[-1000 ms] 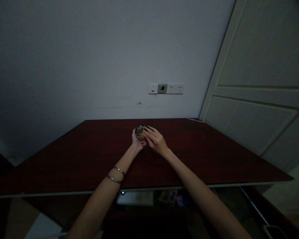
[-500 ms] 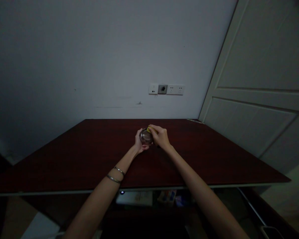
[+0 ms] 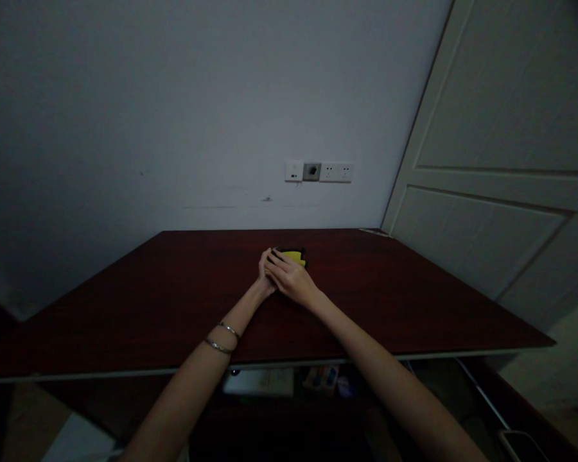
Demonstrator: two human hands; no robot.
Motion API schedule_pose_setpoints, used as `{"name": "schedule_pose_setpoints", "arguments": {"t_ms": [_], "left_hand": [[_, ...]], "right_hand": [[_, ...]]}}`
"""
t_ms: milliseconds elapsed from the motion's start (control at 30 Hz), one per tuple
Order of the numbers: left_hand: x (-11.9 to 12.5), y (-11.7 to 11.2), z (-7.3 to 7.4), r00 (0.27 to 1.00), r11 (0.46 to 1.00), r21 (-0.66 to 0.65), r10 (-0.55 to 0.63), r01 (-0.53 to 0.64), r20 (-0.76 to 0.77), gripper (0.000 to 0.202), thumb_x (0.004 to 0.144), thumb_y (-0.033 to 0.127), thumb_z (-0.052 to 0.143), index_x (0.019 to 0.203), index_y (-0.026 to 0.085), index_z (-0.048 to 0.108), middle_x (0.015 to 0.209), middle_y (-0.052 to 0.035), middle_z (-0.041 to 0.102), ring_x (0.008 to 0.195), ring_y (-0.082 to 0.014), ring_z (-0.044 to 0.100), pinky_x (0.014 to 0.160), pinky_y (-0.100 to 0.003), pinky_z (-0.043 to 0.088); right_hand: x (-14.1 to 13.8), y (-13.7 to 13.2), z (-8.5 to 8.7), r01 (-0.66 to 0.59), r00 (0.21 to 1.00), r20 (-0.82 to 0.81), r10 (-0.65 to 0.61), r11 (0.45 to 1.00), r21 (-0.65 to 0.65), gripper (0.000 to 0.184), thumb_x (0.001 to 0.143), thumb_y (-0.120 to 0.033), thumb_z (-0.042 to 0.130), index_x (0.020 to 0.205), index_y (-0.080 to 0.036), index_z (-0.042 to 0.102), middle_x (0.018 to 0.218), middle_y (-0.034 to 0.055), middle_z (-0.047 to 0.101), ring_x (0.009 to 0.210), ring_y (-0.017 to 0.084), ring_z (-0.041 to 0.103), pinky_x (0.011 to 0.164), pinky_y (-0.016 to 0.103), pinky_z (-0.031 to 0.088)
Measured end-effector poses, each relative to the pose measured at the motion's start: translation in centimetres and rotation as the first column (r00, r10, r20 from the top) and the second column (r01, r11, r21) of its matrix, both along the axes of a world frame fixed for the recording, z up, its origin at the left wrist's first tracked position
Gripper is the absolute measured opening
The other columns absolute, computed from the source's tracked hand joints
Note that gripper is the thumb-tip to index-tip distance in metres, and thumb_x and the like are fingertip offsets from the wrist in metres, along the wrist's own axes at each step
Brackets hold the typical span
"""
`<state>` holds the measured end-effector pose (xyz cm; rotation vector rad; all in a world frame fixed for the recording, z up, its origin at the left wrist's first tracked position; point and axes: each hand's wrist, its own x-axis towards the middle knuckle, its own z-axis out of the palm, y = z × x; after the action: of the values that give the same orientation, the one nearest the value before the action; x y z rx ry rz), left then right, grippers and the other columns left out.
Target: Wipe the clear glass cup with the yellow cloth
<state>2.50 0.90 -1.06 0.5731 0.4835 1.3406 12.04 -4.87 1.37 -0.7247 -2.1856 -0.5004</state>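
My right hand (image 3: 291,277) has its fingers bent over a yellow thing with a dark edge (image 3: 295,256), and they seem to be grasping it. My left hand (image 3: 264,273) is tucked in close, but I can't tell what its fingers hold. The yellow thing is at my hands, over the middle of the dark red bench (image 3: 173,289). I think I'm partway through: nothing looks finished, and letting go isn't done yet. Behind are a gray wall (image 3: 221,96) and sockets (image 3: 336,172); a pale door (image 3: 486,160) is on the right.
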Motion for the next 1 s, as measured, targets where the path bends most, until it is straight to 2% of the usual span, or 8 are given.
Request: {"name": "schedule_pose_setpoints", "arguments": {"t_ms": [167,267,367,433,633,800,867,1000], "left_hand": [[-0.1,-0.2,0.8,0.996,0.999,0.033,0.010,-0.013,0.091,0.027,0.074,0.036,0.046,0.068,0.013,0.058,0.058,-0.0011,0.060,0.049,-0.0092,0.054,0.048,-0.019,0.042],[-0.3,-0.6,0.8,0.981,0.982,-0.067,-0.182,0.178,-0.069,0.038,0.070,0.051,0.047,0.058,0.015,0.052,0.040,0.0020,0.047,0.029,-0.0069,0.037,0.029,-0.018,0.025],[-0.2,-1.1,0.6,0.908,0.927,-0.148,-0.370,0.346,-0.196,0.049,0.065,0.063,0.043,0.050,0.017,0.045,0.033,0.0033,0.037,0.023,-0.0056,0.023,0.025,-0.017,0.012],[-0.1,-1.3,0.6,0.886,0.912,-0.150,-0.407,0.381,-0.221,0.051,0.065,0.066,0.040,0.049,0.017,0.043,0.033,0.0029,0.036,0.023,-0.0057,0.022,0.025,-0.017,0.012],[0.1,-1.2,0.4,0.931,0.956,-0.170,-0.275,0.238,-0.240,0.050,0.064,0.064,0.044,0.047,0.017,0.042,0.032,0.0027,0.037,0.022,-0.0065,0.025,0.025,-0.018,0.014],[0.1,-0.7,0.3,0.999,1.000,-0.021,-0.006,0.006,0.032,0.033,0.071,0.044,0.048,0.065,0.013,0.059,0.055,-0.0022,0.060,0.047,-0.0111,0.055,0.045,-0.020,0.043],[0.1,-0.5,0.3,0.997,1.000,0.003,-0.003,0.003,0.075,0.031,0.071,0.042,0.048,0.070,0.013,0.060,0.062,-0.0038,0.063,0.055,-0.0123,0.059,0.051,-0.021,0.046],[0.0,-0.6,0.2,0.985,0.984,-0.117,-0.144,0.133,-0.090,0.040,0.067,0.054,0.048,0.057,0.016,0.053,0.038,0.0016,0.046,0.028,-0.0078,0.038,0.029,-0.018,0.027]], "right_hand": [[1.0,-0.3,-0.6,-0.018,1.000,-0.010,0.018,1.000,-0.001,0.033,0.086,-0.019,0.041,0.115,-0.012,0.054,0.124,0.0128,0.051,0.124,0.021,0.037,0.102,0.038,0.036],[1.9,0.4,-0.5,0.023,0.994,-0.110,-0.028,0.999,-0.044,0.032,0.086,-0.020,0.041,0.114,-0.015,0.054,0.122,0.0105,0.053,0.121,0.020,0.041,0.100,0.038,0.038],[2.6,1.4,0.0,0.080,0.972,-0.217,-0.095,0.994,-0.077,0.030,0.086,-0.021,0.041,0.110,-0.016,0.058,0.116,0.0098,0.058,0.117,0.020,0.046,0.098,0.038,0.040],[2.7,2.0,0.4,0.102,0.963,-0.242,-0.121,0.991,-0.092,0.030,0.086,-0.022,0.041,0.108,-0.014,0.059,0.113,0.0109,0.059,0.115,0.020,0.048,0.098,0.038,0.040],[1.6,1.3,0.4,0.090,0.980,-0.168,-0.103,0.993,-0.080,0.032,0.087,-0.023,0.040,0.112,-0.015,0.056,0.119,0.0109,0.055,0.119,0.021,0.043,0.099,0.039,0.039],[1.0,-0.2,-0.9,0.026,0.999,-0.044,-0.029,0.998,-0.058,0.032,0.086,-0.022,0.042,0.115,-0.015,0.054,0.122,0.0112,0.053,0.120,0.020,0.043,0.100,0.038,0.037],[1.2,-0.4,-1.3,0.009,1.000,-0.028,-0.010,0.999,-0.047,0.033,0.086,-0.022,0.043,0.116,-0.015,0.053,0.123,0.0110,0.053,0.120,0.020,0.042,0.100,0.038,0.037],[2.1,0.2,-1.2,0.040,0.992,-0.115,-0.047,0.998,-0.058,0.032,0.085,-0.021,0.043,0.115,-0.016,0.054,0.121,0.0102,0.054,0.118,0.020,0.044,0.099,0.038,0.039]]}}
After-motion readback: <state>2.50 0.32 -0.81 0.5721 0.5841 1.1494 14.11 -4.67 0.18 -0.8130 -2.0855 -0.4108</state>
